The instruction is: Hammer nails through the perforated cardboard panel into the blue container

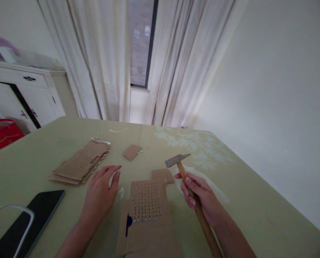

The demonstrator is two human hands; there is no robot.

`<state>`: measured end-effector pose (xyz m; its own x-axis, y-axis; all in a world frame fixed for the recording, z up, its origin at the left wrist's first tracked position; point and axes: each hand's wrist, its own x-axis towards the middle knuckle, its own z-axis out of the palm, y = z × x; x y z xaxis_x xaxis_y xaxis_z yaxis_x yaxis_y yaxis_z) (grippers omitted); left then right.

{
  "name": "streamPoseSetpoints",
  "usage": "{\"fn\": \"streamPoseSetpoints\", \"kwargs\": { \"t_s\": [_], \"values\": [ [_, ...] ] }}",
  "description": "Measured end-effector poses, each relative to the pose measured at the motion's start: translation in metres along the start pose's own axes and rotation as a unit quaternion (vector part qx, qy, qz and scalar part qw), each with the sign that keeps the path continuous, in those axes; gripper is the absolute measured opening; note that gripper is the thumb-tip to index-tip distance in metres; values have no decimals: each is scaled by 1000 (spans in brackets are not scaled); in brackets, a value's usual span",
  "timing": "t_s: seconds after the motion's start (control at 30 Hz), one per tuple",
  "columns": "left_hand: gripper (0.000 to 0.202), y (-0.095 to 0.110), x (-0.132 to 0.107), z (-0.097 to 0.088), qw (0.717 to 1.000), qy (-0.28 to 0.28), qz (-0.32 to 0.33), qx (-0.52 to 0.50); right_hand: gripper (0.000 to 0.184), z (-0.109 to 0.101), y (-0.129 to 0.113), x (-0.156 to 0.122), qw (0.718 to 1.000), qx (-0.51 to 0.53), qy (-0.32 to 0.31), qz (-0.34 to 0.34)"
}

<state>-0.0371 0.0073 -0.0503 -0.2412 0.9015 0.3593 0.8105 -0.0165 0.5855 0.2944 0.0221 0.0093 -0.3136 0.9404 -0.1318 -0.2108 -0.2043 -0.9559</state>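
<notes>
My right hand (200, 199) grips the wooden handle of a hammer (185, 175), whose metal head is raised above the table, just right of a cardboard piece (149, 211). That cardboard lies flat before me, punched with rows of small holes, some filled with shiny studs along the lower rows. My left hand (102, 193) rests on the green table (243, 200) left of the cardboard, fingers loosely spread and holding nothing. A dark blue object (128, 223) pokes out at the cardboard's left edge.
A stack of perforated cardboard sheets (81, 163) lies at the left. A small cardboard scrap (132, 152) sits farther back. A dark tablet (28, 222) with a white cable lies at the near left. A white cabinet (25, 100), curtains and a window stand behind.
</notes>
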Motion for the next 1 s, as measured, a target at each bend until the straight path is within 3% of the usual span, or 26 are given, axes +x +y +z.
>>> {"fn": "streamPoseSetpoints", "kwargs": {
  "t_s": [0.1, 0.2, 0.43, 0.63, 0.73, 0.83, 0.9, 1.0],
  "values": [
    [53, -23, 3, 17, 997, -12, -28, 78, 45, -5, 24, 13, 999, 44, 0, -4],
    [52, -29, -3, 28, 989, -35, -40, 136, 44, -12, 39, 11, 998, 70, 2, 1],
    [38, -24, 2, 20, 981, -79, -7, 179, 39, -22, 43, 9, 994, 104, 16, 10],
    [37, -27, 4, 18, 987, -63, -21, 148, 39, -15, 45, 7, 993, 116, 1, 19],
    [39, -12, -2, 7, 995, -61, -13, 76, 40, -11, 45, 4, 993, 115, -12, 22],
    [36, 20, -17, -13, 994, -61, 53, -67, 41, -8, 44, 2, 993, 114, -19, 22],
    [25, 42, -30, -25, 980, -82, 105, -150, 41, -7, 44, 2, 993, 112, -20, 22],
    [11, 62, -44, -31, 960, -143, 160, -179, 40, -5, 44, 2, 994, 108, -20, 23]
  ]
}}
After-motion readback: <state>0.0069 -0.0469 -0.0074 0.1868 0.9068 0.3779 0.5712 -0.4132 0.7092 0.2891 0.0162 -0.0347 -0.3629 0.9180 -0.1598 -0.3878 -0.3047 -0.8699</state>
